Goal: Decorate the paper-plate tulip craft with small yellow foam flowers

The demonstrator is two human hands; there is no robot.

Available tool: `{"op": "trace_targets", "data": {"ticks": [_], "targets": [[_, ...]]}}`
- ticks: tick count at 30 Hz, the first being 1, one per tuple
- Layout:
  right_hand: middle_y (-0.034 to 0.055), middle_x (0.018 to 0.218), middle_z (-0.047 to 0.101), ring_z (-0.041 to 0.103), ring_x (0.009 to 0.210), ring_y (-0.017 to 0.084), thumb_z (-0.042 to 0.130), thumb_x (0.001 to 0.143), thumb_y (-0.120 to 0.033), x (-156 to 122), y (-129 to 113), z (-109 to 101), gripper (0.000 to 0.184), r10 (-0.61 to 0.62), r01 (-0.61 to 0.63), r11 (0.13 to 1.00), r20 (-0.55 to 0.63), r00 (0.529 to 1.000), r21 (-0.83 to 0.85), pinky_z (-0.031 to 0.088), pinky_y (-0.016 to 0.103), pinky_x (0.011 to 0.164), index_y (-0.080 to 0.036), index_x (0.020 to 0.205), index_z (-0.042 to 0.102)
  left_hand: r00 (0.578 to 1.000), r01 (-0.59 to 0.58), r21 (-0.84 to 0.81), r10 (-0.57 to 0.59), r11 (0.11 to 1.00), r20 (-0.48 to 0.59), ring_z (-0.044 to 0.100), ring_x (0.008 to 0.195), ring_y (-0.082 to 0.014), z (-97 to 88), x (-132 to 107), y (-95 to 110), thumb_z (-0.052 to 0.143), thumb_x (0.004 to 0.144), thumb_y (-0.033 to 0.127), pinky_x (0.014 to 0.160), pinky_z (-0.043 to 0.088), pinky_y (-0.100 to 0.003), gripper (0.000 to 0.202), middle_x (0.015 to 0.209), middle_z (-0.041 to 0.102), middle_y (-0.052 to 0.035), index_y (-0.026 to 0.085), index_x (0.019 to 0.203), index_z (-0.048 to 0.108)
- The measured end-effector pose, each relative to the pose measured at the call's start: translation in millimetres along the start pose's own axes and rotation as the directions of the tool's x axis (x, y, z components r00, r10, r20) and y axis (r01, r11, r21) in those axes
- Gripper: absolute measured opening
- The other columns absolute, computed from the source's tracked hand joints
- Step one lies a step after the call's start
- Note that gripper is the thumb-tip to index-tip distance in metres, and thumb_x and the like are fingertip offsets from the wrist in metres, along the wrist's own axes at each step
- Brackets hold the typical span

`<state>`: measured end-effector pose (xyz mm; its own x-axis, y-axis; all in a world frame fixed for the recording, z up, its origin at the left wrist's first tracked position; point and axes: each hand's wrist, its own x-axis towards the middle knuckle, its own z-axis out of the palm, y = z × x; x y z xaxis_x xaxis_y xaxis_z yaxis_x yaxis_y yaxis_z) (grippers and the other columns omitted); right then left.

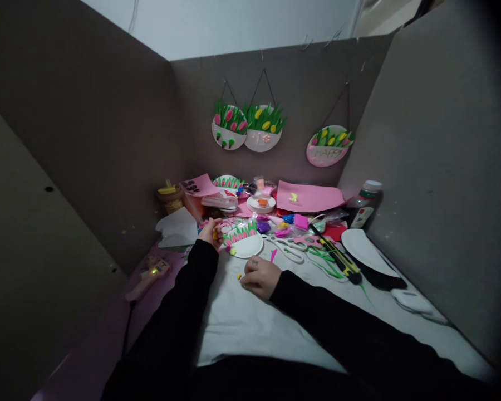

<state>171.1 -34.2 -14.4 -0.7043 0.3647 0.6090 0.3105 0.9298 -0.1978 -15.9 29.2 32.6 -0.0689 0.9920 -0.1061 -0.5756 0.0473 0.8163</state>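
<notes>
Left hand (pixel 211 230) grips the left rim of the paper plate (pixel 245 243), which lies flat on the tabletop (pixel 250 317) at centre, with green leaves and pink tulips fixed along its top edge; the grip looks meant to stop it sliding. Right hand (pixel 261 277) rests knuckles-up just before the plate, fingers curled beside a small yellow scrap (pixel 239 276); can't tell if it pinches anything. Scissors (pixel 290 249) and utility knife (pixel 343 263) are parked to the right, within reach. Glue gun (pixel 148 276) is at the left edge, green light on, probably kept clear of the paper. Containers: a small white dish (pixel 261 204) holds an orange piece, and the yellow-lidded cup (pixel 170 198) has contents I can't see. Glue bottle (pixel 365 204) stands upright, capped, against the right wall.
</notes>
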Motion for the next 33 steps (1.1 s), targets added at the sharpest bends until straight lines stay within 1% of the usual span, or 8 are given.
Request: {"op": "trace_targets", "data": {"ticks": [4,7,10,13,19,23,30,33], "targets": [[0.0034,0.068,0.055,0.046,0.069,0.017,0.052,0.078,-0.021,-2,-11,-7,0.014,-0.027,0.045,0.990,0.136,0.990,-0.130,0.038,0.027,0.058,-0.023,0.072,0.065,0.999,-0.036,0.109,0.039,0.993,-0.031,0.029,0.033,-0.0020,-6.0,4,-13,0.064,0.065,0.044,0.035,0.014,-0.015,0.034,0.044,0.034,0.0092,0.015,0.080,0.054],[0.0038,0.073,0.056,0.047,0.072,0.017,0.050,0.078,-0.019,-8,-18,-17,0.017,-0.043,0.054,0.997,0.176,0.984,-0.055,0.039,0.028,0.062,-0.024,0.083,0.065,0.997,-0.069,0.118,0.073,0.991,-0.031,0.027,0.032,-0.0017,-11.2,6,-15,0.065,0.064,0.039,0.036,0.013,-0.015,0.030,0.042,0.032,0.0099,0.015,0.077,0.054],[0.0031,0.075,0.056,0.048,0.074,0.017,0.049,0.079,-0.017,-12,-21,-21,0.023,-0.075,0.072,0.997,0.165,0.983,0.024,0.039,0.027,0.062,-0.027,0.093,0.064,0.995,-0.085,0.125,0.092,0.989,-0.049,0.025,0.031,-0.0019,-13.8,9,-16,0.064,0.064,0.040,0.036,0.012,-0.016,0.029,0.039,0.029,0.0105,0.015,0.075,0.053],[0.0034,0.074,0.055,0.047,0.072,0.016,0.049,0.080,-0.017,-13,-20,-20,0.022,-0.039,0.042,0.999,0.137,0.990,-0.018,0.038,0.027,0.060,-0.027,0.092,0.065,0.995,-0.078,0.129,0.085,0.989,-0.047,0.025,0.031,-0.0023,-15.4,11,-17,0.065,0.064,0.041,0.036,0.012,-0.016,0.031,0.038,0.030,0.0101,0.015,0.076,0.054],[0.0046,0.079,0.055,0.045,0.073,0.016,0.052,0.081,-0.022,-13,-13,-14,0.018,-0.073,0.071,0.997,0.204,0.976,0.014,0.036,0.026,0.059,-0.025,0.092,0.066,0.998,-0.047,0.108,0.051,0.993,-0.035,0.024,0.031,-0.0023,-17.9,9,-16,0.065,0.063,0.044,0.035,0.013,-0.016,0.033,0.039,0.028,0.0101,0.015,0.076,0.053],[0.0045,0.077,0.053,0.043,0.074,0.017,0.052,0.078,-0.018,-15,-10,-14,0.019,0.010,0.003,0.998,0.216,0.976,-0.060,0.036,0.027,0.061,-0.024,0.088,0.066,0.999,-0.037,0.093,0.040,0.995,-0.027,0.025,0.032,-0.0021,-19.1,8,-15,0.066,0.063,0.044,0.035,0.014,-0.016,0.035,0.041,0.030,0.0096,0.015,0.078,0.055],[0.0050,0.079,0.055,0.044,0.075,0.017,0.050,0.072,-0.011,-15,-12,-10,0.031,-0.057,0.049,0.998,0.238,0.970,0.037,0.036,0.027,0.060,-0.024,0.097,0.064,0.998,-0.033,0.091,0.037,0.995,-0.048,0.024,0.031,-0.0021,-23.6,16,-19,0.066,0.064,0.042,0.034,0.012,-0.016,0.033,0.040,0.027,0.0100,0.015,0.077,0.054],[0.0053,0.075,0.055,0.044,0.072,0.017,0.049,0.073,-0.013,-14,-14,-14,0.023,-0.009,0.010,1.000,0.216,0.976,-0.005,0.035,0.028,0.058,-0.021,0.087,0.066,0.998,-0.040,0.089,0.045,0.995,-0.049,0.024,0.030,-0.0021,-24.6,17,-19,0.066,0.064,0.040,0.033,0.012,-0.016,0.031,0.040,0.028,0.0101,0.015,0.078,0.054]]}}
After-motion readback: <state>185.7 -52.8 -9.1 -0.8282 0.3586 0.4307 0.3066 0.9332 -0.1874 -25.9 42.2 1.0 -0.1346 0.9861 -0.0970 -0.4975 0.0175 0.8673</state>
